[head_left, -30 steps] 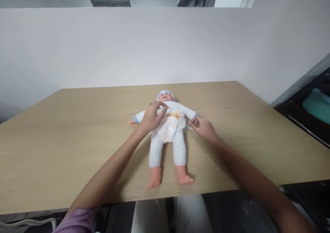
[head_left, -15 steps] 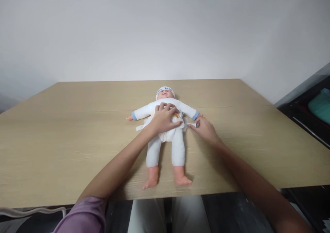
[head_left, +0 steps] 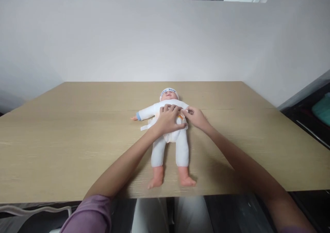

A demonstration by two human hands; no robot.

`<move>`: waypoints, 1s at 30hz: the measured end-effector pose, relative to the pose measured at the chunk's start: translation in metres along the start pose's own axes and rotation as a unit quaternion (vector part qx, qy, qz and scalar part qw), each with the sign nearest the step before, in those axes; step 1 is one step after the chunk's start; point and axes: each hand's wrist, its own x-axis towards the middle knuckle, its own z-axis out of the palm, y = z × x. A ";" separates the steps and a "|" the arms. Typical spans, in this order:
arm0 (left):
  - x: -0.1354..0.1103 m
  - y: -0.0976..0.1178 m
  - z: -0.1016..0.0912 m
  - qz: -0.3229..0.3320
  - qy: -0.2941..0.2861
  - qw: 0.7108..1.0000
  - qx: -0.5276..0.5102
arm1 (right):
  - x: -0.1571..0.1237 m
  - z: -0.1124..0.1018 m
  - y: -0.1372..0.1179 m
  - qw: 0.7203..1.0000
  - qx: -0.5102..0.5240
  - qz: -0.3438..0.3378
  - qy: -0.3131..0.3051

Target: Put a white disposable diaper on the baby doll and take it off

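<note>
A baby doll [head_left: 170, 147] in a white suit and white cap lies on its back in the middle of a light wooden table [head_left: 64, 140], feet toward me. A white diaper [head_left: 172, 135] is round its hips. My left hand [head_left: 168, 119] lies flat on the doll's belly, fingers spread, pressing the diaper front down. My right hand [head_left: 194, 117] pinches the diaper's right side tab against the front at the doll's waist. The left side tab [head_left: 145, 126] sticks out loose on the table under the doll's arm.
A white partition wall stands behind the table. On the right, past the table edge, is a dark shelf [head_left: 309, 123] with a teal object [head_left: 322, 110]. My legs in light trousers [head_left: 154, 215] show below the near edge.
My left hand dropped from above the doll's chest onto its belly. My right hand moved the side tab from out on the table inward onto the diaper front.
</note>
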 end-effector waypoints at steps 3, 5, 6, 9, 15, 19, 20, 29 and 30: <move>0.000 -0.003 0.000 -0.019 0.003 0.999 -0.038 | 0.005 0.023 -0.016 0.999 -0.030 -0.029 0.000; -0.001 -0.005 0.001 -0.030 0.002 0.998 -0.062 | 0.001 0.030 -0.018 0.999 -0.019 -0.041 0.019; -0.001 -0.006 0.001 -0.033 0.002 0.997 -0.070 | -0.002 0.031 -0.017 0.999 -0.008 -0.044 0.030; -0.002 -0.005 0.001 -0.031 0.003 0.997 -0.072 | -0.010 0.029 -0.010 0.997 0.029 -0.048 0.050; -0.001 -0.004 0.002 -0.016 0.001 1.000 -0.025 | -0.011 0.010 0.004 0.991 0.111 -0.019 0.077; 0.000 -0.003 0.004 -0.006 0.005 1.000 0.005 | -0.014 0.007 0.008 0.992 0.122 -0.005 0.022; 0.000 -0.003 0.004 -0.006 0.005 1.000 0.010 | -0.016 0.008 0.009 0.992 0.122 -0.005 0.010; 0.001 -0.002 0.003 -0.008 0.001 1.000 0.018 | -0.014 0.014 0.018 0.985 0.166 0.007 -0.036; 0.001 -0.002 0.004 -0.008 0.001 1.000 0.017 | -0.013 0.013 0.019 0.983 0.179 0.019 -0.038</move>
